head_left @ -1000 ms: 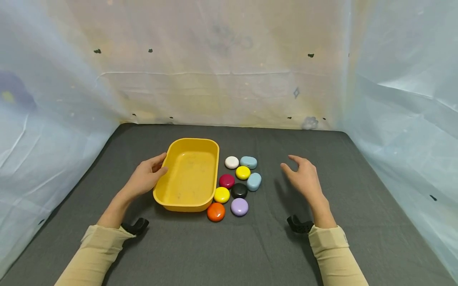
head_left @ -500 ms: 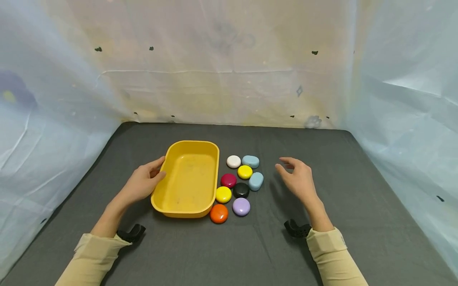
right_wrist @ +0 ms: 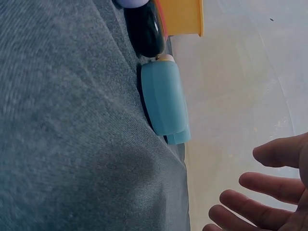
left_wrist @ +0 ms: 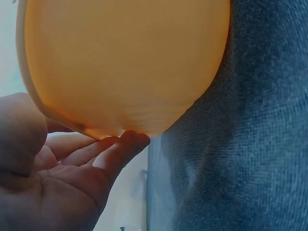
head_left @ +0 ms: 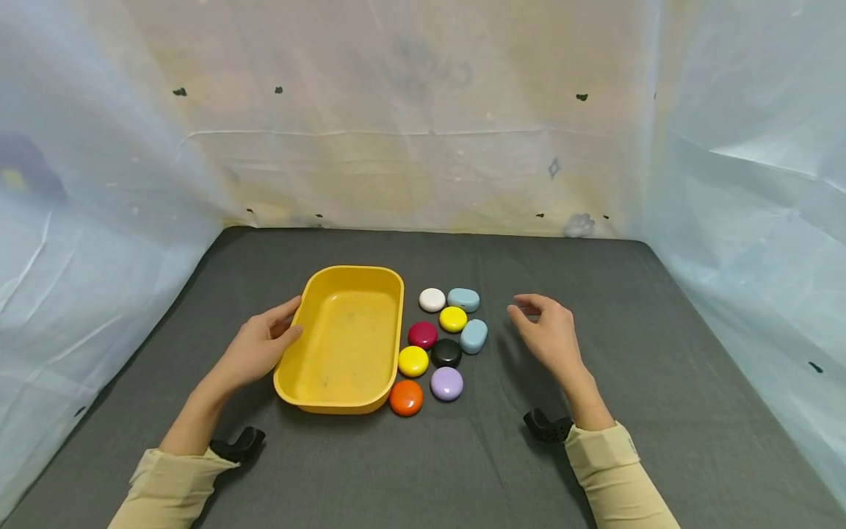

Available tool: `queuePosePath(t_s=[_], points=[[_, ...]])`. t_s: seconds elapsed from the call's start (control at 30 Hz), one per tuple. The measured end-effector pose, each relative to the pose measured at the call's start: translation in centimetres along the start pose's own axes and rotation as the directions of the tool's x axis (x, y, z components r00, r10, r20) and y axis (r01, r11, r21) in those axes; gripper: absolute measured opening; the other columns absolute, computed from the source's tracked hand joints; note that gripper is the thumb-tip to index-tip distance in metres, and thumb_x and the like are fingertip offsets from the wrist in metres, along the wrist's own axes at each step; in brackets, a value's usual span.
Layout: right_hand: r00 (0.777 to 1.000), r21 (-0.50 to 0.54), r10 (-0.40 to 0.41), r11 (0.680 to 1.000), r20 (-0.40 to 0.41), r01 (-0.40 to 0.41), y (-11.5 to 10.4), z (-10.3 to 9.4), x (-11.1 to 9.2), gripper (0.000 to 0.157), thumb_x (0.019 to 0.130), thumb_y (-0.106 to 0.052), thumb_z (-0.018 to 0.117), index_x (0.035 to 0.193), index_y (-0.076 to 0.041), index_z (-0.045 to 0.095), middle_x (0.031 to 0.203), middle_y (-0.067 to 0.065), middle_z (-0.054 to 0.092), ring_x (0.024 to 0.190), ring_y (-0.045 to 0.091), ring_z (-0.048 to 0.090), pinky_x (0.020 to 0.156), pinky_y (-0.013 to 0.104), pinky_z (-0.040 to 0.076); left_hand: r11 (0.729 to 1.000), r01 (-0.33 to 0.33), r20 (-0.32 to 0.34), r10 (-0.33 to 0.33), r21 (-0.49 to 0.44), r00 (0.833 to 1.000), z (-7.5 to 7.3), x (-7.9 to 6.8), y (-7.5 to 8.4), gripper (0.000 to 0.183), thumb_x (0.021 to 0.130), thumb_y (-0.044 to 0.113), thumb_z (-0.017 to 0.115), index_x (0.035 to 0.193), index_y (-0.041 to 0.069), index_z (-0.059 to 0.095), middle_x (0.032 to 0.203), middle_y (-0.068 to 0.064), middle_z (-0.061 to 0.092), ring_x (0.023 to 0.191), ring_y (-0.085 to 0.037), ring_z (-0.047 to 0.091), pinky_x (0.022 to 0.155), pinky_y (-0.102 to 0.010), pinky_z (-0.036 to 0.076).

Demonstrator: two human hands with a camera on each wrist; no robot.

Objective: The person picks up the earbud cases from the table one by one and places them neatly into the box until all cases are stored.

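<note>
A yellow rectangular tray (head_left: pixel 346 334) with rounded corners sits left of centre on the dark cloth, nothing inside it. My left hand (head_left: pixel 261 345) pinches its left rim, thumb over the edge and fingers against the outer wall, as the left wrist view also shows on the tray (left_wrist: pixel 127 57). My right hand (head_left: pixel 547 332) is held over the cloth at right, fingers relaxed and slightly bent, holding nothing. Nearest to it is a light blue pebble-shaped piece (head_left: pixel 473 336), also a blue piece (right_wrist: pixel 163 98) in the right wrist view.
Beside the tray's right side lie several glossy pebble-shaped pieces: white (head_left: pixel 432 300), light blue (head_left: pixel 463 299), yellow (head_left: pixel 452 319), dark red (head_left: pixel 423 335), black (head_left: pixel 446 353), a second yellow (head_left: pixel 413 361), purple (head_left: pixel 446 383) and orange (head_left: pixel 406 397). Pale sheeting (head_left: pixel 410 169) walls the table.
My left hand has drawn the tray slightly toward me and to the left. My right hand has shifted a little left and its fingers have come closer together.
</note>
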State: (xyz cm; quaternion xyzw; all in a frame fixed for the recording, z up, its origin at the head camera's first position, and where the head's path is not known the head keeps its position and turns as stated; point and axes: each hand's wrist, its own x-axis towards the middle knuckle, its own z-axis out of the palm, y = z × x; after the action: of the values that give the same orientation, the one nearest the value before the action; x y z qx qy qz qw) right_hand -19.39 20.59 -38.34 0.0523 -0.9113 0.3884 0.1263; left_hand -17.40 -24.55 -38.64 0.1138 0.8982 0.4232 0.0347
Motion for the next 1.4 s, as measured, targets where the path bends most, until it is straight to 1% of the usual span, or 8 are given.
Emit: queuePosePath(t_s=[0.37, 0.57, 0.73, 0.83, 1.0, 1.17, 1.3, 1.4], points=[[0.999, 0.013, 0.011, 1.0, 0.036, -0.012, -0.6, 0.0, 0.2, 0.032, 0.097, -0.023, 0.064, 0.12, -0.003, 0.068, 0.112, 0.014, 0.068, 0.106, 0.031, 0.061, 0.088, 0.049, 0.049, 1.0, -0.007, -0.016, 0.007, 0.003, 1.0, 0.0, -0.1, 0.0, 0.06, 0.103, 0.016, 0.054, 0.155, 0.002, 0.026, 0.152, -0.021, 0.037, 0.127, -0.037, 0.049, 0.093, -0.047, 0.048], [0.995, 0.087, -0.018, 0.996, 0.093, 0.01, -1.3, 0.3, 0.1, 0.029, 0.095, -0.022, 0.067, 0.117, -0.005, 0.07, 0.111, 0.01, 0.069, 0.105, 0.027, 0.062, 0.089, 0.046, 0.05, 1.0, -0.007, -0.021, 0.007, -0.001, 1.0, 0.0, -0.1, -0.2, 0.06, 0.103, 0.016, 0.054, 0.155, 0.003, 0.026, 0.151, -0.021, 0.037, 0.126, -0.036, 0.05, 0.092, -0.046, 0.049], [0.985, 0.163, -0.058, 0.986, 0.16, 0.032, -1.8, 0.6, -0.4, 0.029, 0.092, -0.021, 0.071, 0.117, -0.007, 0.07, 0.11, 0.006, 0.069, 0.102, 0.021, 0.063, 0.086, 0.041, 0.053, 1.0, 0.004, -0.029, -0.004, -0.005, 1.0, 0.2, 0.0, -0.3, 0.059, 0.104, 0.018, 0.053, 0.155, 0.004, 0.026, 0.152, -0.02, 0.037, 0.126, -0.036, 0.05, 0.093, -0.048, 0.048], [0.977, 0.201, -0.09, 0.978, 0.194, 0.05, -1.9, 0.7, -0.7, 0.03, 0.091, -0.022, 0.073, 0.116, -0.006, 0.069, 0.11, 0.006, 0.069, 0.1, 0.02, 0.064, 0.084, 0.039, 0.054, 1.0, 0.01, -0.032, -0.01, -0.005, 0.999, 0.3, 0.0, -0.3, 0.059, 0.104, 0.019, 0.052, 0.155, 0.005, 0.026, 0.151, -0.02, 0.038, 0.126, -0.035, 0.05, 0.093, -0.048, 0.049], [0.956, 0.263, -0.157, 0.961, 0.246, 0.09, -2.0, 1.1, -1.5, 0.034, 0.088, -0.022, 0.076, 0.115, -0.003, 0.069, 0.111, 0.009, 0.069, 0.099, 0.02, 0.064, 0.085, 0.043, 0.054, 1.0, 0.012, -0.04, -0.012, -0.001, 0.999, 0.3, -0.1, -0.2, 0.059, 0.104, 0.02, 0.051, 0.155, 0.005, 0.026, 0.149, -0.021, 0.041, 0.121, -0.033, 0.054, 0.09, -0.046, 0.051], [0.935, 0.311, -0.219, 0.942, 0.279, 0.127, -1.7, 1.9, -2.3, 0.035, 0.086, -0.014, 0.078, 0.116, 0.0, 0.067, 0.114, 0.013, 0.068, 0.096, 0.025, 0.066, 0.083, 0.044, 0.054, 1.0, 0.016, -0.043, -0.016, -0.011, 0.999, 0.4, -0.1, -0.2, 0.059, 0.104, 0.02, 0.052, 0.156, 0.007, 0.027, 0.148, -0.021, 0.042, 0.116, -0.031, 0.056, 0.089, -0.042, 0.052], [0.92, 0.362, -0.239, 0.925, 0.31, 0.118, -1.6, 2.3, -3.1, 0.039, 0.082, -0.009, 0.081, 0.117, 0.002, 0.066, 0.115, 0.015, 0.067, 0.093, 0.032, 0.067, 0.082, 0.046, 0.055, 1.0, 0.021, -0.04, -0.021, -0.012, 0.999, 0.5, -0.1, -0.2, 0.059, 0.104, 0.021, 0.051, 0.156, 0.008, 0.026, 0.15, -0.019, 0.04, 0.117, -0.031, 0.056, 0.089, -0.042, 0.052], [0.906, 0.368, -0.244, 0.923, 0.346, 0.108, -1.7, 2.4, -3.5, 0.042, 0.081, -0.012, 0.083, 0.118, 0.0, 0.067, 0.115, 0.014, 0.067, 0.098, 0.032, 0.066, 0.084, 0.045, 0.054, 1.0, 0.017, -0.04, -0.018, -0.02, 0.999, 0.6, -0.1, -0.2, 0.059, 0.104, 0.022, 0.052, 0.156, 0.008, 0.026, 0.15, -0.019, 0.04, 0.116, -0.031, 0.056, 0.088, -0.041, 0.053]])
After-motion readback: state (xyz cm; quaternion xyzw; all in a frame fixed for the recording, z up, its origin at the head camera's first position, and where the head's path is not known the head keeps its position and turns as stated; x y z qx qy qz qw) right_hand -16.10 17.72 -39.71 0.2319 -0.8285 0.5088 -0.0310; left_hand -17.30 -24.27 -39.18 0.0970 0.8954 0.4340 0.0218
